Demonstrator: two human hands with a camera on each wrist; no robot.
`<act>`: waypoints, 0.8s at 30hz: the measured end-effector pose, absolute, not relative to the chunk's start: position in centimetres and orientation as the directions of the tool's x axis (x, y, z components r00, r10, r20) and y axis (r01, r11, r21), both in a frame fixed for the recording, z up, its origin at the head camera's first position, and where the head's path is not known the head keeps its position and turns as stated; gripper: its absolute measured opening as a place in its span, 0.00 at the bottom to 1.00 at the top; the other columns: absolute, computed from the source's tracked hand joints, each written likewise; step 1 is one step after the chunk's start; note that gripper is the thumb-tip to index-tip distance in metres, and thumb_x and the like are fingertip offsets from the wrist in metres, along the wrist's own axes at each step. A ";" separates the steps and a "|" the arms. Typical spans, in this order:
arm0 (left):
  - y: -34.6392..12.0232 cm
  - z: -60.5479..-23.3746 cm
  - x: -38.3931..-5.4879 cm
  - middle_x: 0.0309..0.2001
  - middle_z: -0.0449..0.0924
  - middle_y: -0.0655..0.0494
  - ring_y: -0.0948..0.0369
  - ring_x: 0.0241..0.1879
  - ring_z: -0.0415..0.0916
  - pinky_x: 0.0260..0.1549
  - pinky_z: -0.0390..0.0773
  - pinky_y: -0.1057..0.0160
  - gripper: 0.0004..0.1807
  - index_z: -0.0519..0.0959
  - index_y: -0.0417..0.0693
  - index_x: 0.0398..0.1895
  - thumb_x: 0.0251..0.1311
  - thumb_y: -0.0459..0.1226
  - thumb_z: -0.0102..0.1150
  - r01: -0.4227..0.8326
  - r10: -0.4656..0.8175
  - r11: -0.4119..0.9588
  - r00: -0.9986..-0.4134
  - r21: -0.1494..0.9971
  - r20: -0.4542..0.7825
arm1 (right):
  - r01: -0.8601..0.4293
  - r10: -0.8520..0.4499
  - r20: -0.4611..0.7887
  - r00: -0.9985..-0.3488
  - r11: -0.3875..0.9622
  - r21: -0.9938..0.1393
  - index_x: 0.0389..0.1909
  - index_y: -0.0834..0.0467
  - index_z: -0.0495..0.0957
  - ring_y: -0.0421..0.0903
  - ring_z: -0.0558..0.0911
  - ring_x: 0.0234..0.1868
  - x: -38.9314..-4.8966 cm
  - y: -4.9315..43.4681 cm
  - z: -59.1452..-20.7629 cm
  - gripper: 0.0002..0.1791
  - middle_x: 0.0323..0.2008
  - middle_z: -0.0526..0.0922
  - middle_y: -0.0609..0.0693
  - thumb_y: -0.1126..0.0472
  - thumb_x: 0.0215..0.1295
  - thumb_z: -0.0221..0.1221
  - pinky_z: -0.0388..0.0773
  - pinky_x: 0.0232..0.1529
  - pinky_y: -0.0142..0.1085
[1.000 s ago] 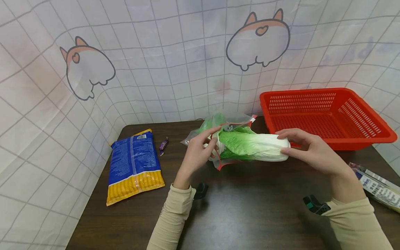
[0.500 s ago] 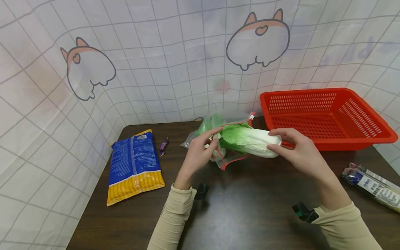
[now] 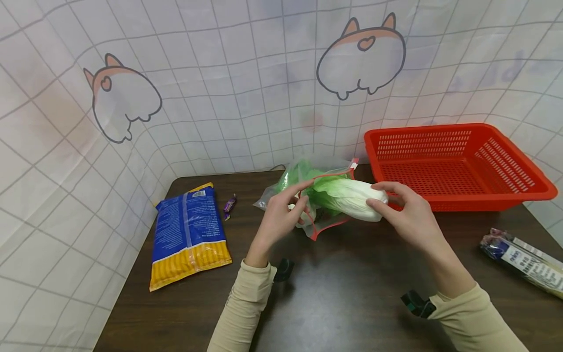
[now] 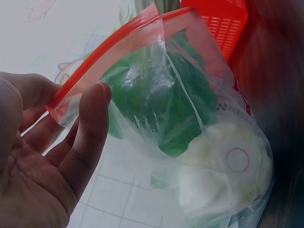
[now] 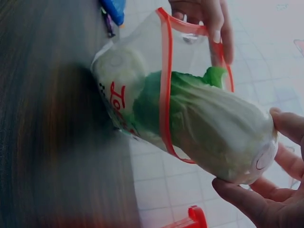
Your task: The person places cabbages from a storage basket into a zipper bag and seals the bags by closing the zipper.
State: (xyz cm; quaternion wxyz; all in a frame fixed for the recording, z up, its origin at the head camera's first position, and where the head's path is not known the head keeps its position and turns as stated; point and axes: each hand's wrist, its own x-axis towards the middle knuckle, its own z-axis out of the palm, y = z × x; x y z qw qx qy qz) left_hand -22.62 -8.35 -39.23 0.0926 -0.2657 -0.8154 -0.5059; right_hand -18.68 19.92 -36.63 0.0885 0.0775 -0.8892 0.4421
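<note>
A napa cabbage [image 3: 354, 199] with a white base and green leaves is partly inside a clear zip bag [image 5: 166, 85] with a red-edged mouth. My right hand [image 3: 409, 210] grips the white base between thumb and fingers. With thumb and fingers my left hand [image 3: 278, 215] pinches the bag's red rim [image 4: 102, 52], holding the mouth apart. Deeper in the bag lies another pale vegetable [image 4: 223, 171] with a round base. The cabbage's leafy end shows through the plastic in the left wrist view.
A red perforated basket [image 3: 457, 203] stands at the back right. A blue and yellow packet [image 3: 190, 239] and a small purple wrapped candy [image 3: 229, 206] lie on the left. At the right edge is a long labelled package [image 3: 525, 261]. A printed cloth hangs behind the table [image 3: 334, 298].
My right hand has moved left with the cabbage, pushing its leafy end further into the bag. My left hand stays almost in place at the bag's rim.
</note>
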 end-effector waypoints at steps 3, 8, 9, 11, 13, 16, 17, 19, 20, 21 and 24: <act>-8.4 -39.2 -22.6 0.30 0.81 0.52 0.54 0.17 0.79 0.15 0.77 0.64 0.21 0.74 0.52 0.66 0.71 0.34 0.51 0.515 0.335 0.349 -0.849 0.783 0.409 | -0.202 -0.070 0.201 -0.977 0.598 -0.776 0.56 0.50 0.77 0.57 0.81 0.50 -18.7 19.8 -36.6 0.24 0.56 0.78 0.56 0.43 0.64 0.62 0.77 0.39 0.40; -8.5 -39.2 -22.5 0.27 0.81 0.51 0.52 0.16 0.79 0.15 0.76 0.62 0.21 0.73 0.52 0.67 0.72 0.34 0.51 0.490 0.330 0.336 -0.861 0.804 0.387 | -0.176 -0.113 0.135 -0.984 0.594 -0.785 0.57 0.49 0.76 0.54 0.82 0.49 -18.7 19.9 -36.6 0.25 0.54 0.79 0.57 0.42 0.64 0.62 0.77 0.38 0.37; -8.5 -39.2 -22.5 0.26 0.81 0.51 0.54 0.16 0.79 0.15 0.77 0.61 0.21 0.73 0.52 0.67 0.72 0.34 0.51 0.489 0.329 0.334 -0.861 0.806 0.387 | -0.173 -0.126 0.123 -0.984 0.586 -0.792 0.57 0.50 0.76 0.54 0.82 0.49 -18.7 19.9 -36.6 0.25 0.54 0.79 0.57 0.43 0.64 0.63 0.78 0.38 0.37; -8.5 -39.2 -22.6 0.26 0.81 0.51 0.57 0.16 0.79 0.16 0.78 0.60 0.21 0.73 0.51 0.67 0.72 0.34 0.50 0.491 0.329 0.330 -0.860 0.806 0.390 | -0.170 -0.148 0.103 -0.984 0.570 -0.804 0.58 0.50 0.76 0.53 0.82 0.50 -18.7 20.0 -36.6 0.25 0.55 0.78 0.56 0.43 0.64 0.63 0.78 0.39 0.35; -8.5 -39.2 -22.6 0.26 0.81 0.51 0.59 0.15 0.79 0.16 0.78 0.59 0.21 0.73 0.51 0.67 0.72 0.34 0.50 0.494 0.326 0.326 -0.859 0.806 0.395 | -0.171 -0.179 0.085 -0.980 0.547 -0.819 0.59 0.50 0.75 0.53 0.81 0.49 -18.7 20.1 -36.6 0.26 0.54 0.77 0.56 0.45 0.64 0.64 0.78 0.40 0.33; -8.5 -39.2 -22.6 0.26 0.81 0.53 0.56 0.16 0.80 0.16 0.78 0.60 0.22 0.72 0.53 0.67 0.72 0.35 0.50 0.489 0.320 0.316 -0.862 0.813 0.394 | -0.178 -0.237 0.061 -0.970 0.514 -0.839 0.60 0.51 0.73 0.51 0.80 0.48 -18.8 20.3 -36.7 0.26 0.52 0.77 0.56 0.48 0.64 0.65 0.78 0.40 0.32; -8.5 -39.2 -22.6 0.26 0.81 0.53 0.54 0.17 0.80 0.16 0.77 0.61 0.22 0.72 0.53 0.68 0.72 0.35 0.50 0.486 0.317 0.313 -0.863 0.816 0.393 | -0.184 -0.259 0.055 -0.964 0.505 -0.843 0.61 0.51 0.72 0.51 0.79 0.48 -18.8 20.3 -36.7 0.27 0.52 0.77 0.56 0.49 0.64 0.65 0.78 0.40 0.32; -8.5 -39.2 -22.6 0.26 0.81 0.54 0.50 0.17 0.80 0.16 0.77 0.61 0.22 0.72 0.55 0.68 0.72 0.36 0.50 0.481 0.312 0.310 -0.866 0.820 0.391 | -0.203 -0.300 0.053 -0.952 0.494 -0.846 0.62 0.52 0.71 0.51 0.78 0.49 -18.9 20.4 -36.8 0.28 0.52 0.77 0.55 0.51 0.63 0.66 0.78 0.40 0.33; -8.5 -39.2 -22.6 0.26 0.81 0.54 0.49 0.18 0.81 0.16 0.77 0.61 0.22 0.72 0.55 0.68 0.72 0.36 0.50 0.479 0.310 0.308 -0.867 0.822 0.389 | -0.213 -0.314 0.055 -0.948 0.493 -0.843 0.62 0.51 0.70 0.51 0.78 0.50 -18.9 20.4 -36.9 0.28 0.52 0.77 0.55 0.51 0.63 0.66 0.78 0.40 0.34; -8.5 -39.2 -22.6 0.26 0.81 0.54 0.49 0.18 0.81 0.15 0.77 0.61 0.22 0.72 0.56 0.68 0.73 0.36 0.49 0.479 0.309 0.309 -0.868 0.822 0.390 | -0.225 -0.324 0.061 -0.944 0.497 -0.838 0.62 0.52 0.70 0.50 0.78 0.50 -18.9 20.5 -36.9 0.28 0.52 0.77 0.54 0.51 0.63 0.66 0.78 0.40 0.34; -8.6 -39.1 -22.6 0.25 0.81 0.54 0.49 0.18 0.81 0.15 0.77 0.60 0.22 0.72 0.57 0.68 0.73 0.36 0.49 0.479 0.305 0.314 -0.868 0.820 0.391 | -0.246 -0.329 0.077 -0.941 0.510 -0.824 0.61 0.51 0.70 0.50 0.79 0.50 -18.9 20.5 -37.0 0.28 0.51 0.78 0.54 0.50 0.62 0.67 0.79 0.40 0.34</act>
